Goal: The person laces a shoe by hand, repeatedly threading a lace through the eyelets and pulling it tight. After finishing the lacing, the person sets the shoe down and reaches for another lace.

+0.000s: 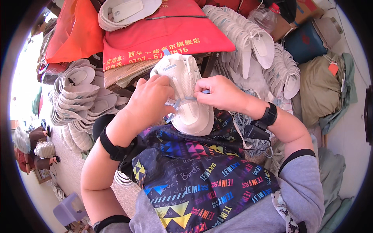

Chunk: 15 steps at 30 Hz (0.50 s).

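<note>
A white shoe upper [194,120] with mesh panels stands in front of me, toe toward my lap, at the edge of the red-covered table. A blue-grey shoelace [187,98] crosses its throat. My right hand [222,93] is closed in a pinch on one side of the lace, against the upper's right edge. My left hand [152,95] is closed on the upper's left side, its fingers curled around the lace; its fingertips are partly hidden. A blue tip [166,52] shows at the upper's far end.
Red cloth [171,37] covers the table, with another white shoe piece [128,13] on it. Stacked uppers hang at left [74,97] and right [241,35]. Loose laces [252,128] hang beside my right forearm. A patterned apron [206,186] covers my lap. A purple stool [70,209] stands lower left.
</note>
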### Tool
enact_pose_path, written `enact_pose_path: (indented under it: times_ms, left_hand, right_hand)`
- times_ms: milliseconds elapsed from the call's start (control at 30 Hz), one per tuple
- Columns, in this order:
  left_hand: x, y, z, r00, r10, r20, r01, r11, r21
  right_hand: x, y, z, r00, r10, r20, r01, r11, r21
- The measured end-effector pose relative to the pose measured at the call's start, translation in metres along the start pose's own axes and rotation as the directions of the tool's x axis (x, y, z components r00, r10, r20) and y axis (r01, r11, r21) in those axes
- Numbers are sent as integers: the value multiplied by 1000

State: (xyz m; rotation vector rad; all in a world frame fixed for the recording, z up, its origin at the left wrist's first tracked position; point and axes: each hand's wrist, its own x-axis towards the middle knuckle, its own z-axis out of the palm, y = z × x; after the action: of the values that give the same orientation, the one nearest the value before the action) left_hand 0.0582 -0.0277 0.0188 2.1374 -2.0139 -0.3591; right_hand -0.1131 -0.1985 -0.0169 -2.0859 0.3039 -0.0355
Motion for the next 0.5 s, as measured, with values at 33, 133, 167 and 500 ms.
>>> enact_pose_path:
  times_ms: [33, 133, 167, 500]
  left_hand:
    - [1, -1, 0, 1000, 5, 25, -4, 1000, -12]
    - [2, -3, 3, 999, 30, 29, -29, 999, -16]
    - [3, -4, 5, 999, 51, 11, -51, 999, -6]
    - [-8, 2, 20, 985, 47, -169, -29, 994, 104]
  right_hand:
    - [1, 0, -1, 1000, -1, 3, 1, 1000, -1]
    - [4, 1, -1, 999, 3, 47, -1, 999, -44]
    - [5, 2, -1, 999, -14, 41, 17, 998, -61]
    - [11, -5, -8, 995, -18, 94, 29, 992, -120]
